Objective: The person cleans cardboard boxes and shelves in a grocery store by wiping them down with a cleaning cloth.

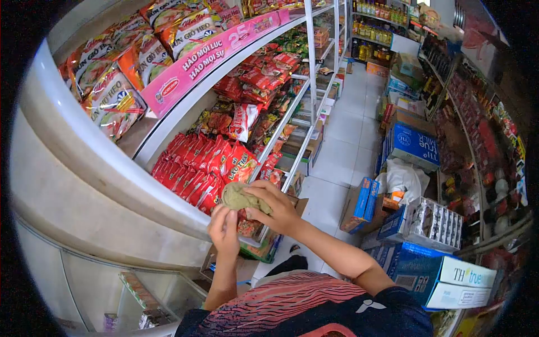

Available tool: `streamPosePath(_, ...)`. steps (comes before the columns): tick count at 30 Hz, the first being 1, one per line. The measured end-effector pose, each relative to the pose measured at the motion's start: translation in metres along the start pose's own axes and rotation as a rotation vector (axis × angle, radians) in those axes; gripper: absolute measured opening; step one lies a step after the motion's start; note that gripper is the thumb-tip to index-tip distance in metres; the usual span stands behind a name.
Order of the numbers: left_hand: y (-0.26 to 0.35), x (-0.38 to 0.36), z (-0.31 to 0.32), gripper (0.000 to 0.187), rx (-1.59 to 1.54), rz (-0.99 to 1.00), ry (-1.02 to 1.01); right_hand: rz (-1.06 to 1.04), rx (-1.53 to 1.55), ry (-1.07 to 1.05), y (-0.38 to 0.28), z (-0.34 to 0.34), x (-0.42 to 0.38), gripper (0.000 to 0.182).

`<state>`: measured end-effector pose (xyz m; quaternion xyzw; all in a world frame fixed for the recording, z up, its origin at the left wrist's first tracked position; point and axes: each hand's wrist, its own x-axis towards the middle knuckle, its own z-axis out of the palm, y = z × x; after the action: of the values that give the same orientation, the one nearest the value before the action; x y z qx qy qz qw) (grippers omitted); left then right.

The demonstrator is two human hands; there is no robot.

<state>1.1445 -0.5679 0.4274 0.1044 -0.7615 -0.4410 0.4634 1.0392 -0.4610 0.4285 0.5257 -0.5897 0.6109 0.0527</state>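
A crumpled olive-green cloth (236,196) is bunched between my two hands, in front of the shelf. My right hand (276,206) wraps its fingers over the cloth's right side. From below, my left hand (224,229) pinches the lower left edge of it, with the fingertips partly hidden. Just behind the cloth are rows of red noodle packets (196,165), standing close together on the lower shelf.
A white shelf edge with a pink strip (213,53) curves across the left, with noodle packs (112,104) above it. Milk cartons (414,146), a blue box (415,272) and egg trays (435,224) stand along the right. A tiled aisle (351,129) runs between.
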Motion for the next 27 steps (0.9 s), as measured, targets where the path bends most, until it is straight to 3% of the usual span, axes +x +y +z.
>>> streamPosePath(4, 0.009, 0.031, -0.01, 0.016, 0.219, 0.282, 0.113, -0.08, -0.217, 0.015, 0.033, -0.028, 0.033, 0.036)
streamPosePath(8, 0.001, 0.064, 0.001, 0.032, 0.009, 0.348, 0.457, -0.125, -0.251, 0.059, 0.068, -0.059, 0.079, 0.041)
streamPosePath(10, 0.008, 0.093, 0.007, 0.032, 0.064, 0.548, 0.544, -0.15, -0.222, 0.061, 0.072, -0.07, 0.11, 0.043)
streamPosePath(12, 0.018, 0.119, 0.007, 0.039, 0.128, 0.511, 0.59, -0.363, -0.25, 0.078, 0.072, -0.075, 0.145, 0.04)
streamPosePath(13, 0.027, 0.133, 0.009, 0.041, 0.131, 0.486, 0.606, -0.363, -0.242, 0.078, 0.071, -0.079, 0.163, 0.04)
streamPosePath(15, 0.039, 0.152, 0.016, 0.042, 0.14, 0.468, 0.642, -0.649, -0.363, -0.03, 0.066, -0.085, 0.2, 0.04)
streamPosePath(16, 0.043, 0.16, 0.018, 0.045, 0.366, 0.443, 0.634, -0.696, -0.346, -0.027, 0.065, -0.084, 0.215, 0.049)
streamPosePath(20, 0.039, 0.179, 0.022, 0.061, 1.118, 0.245, 0.613, -0.849, -0.213, 0.011, 0.042, -0.046, 0.27, 0.044)
streamPosePath(24, 0.029, 0.181, 0.025, 0.067, 1.221, 0.094, 0.63, -1.069, -0.152, -0.003, 0.036, -0.002, 0.282, 0.038)
streamPosePath(27, 0.03, 0.179, 0.023, 0.069, 1.286, 0.092, 0.616, -1.124, -0.213, 0.015, 0.076, -0.027, 0.301, 0.033)
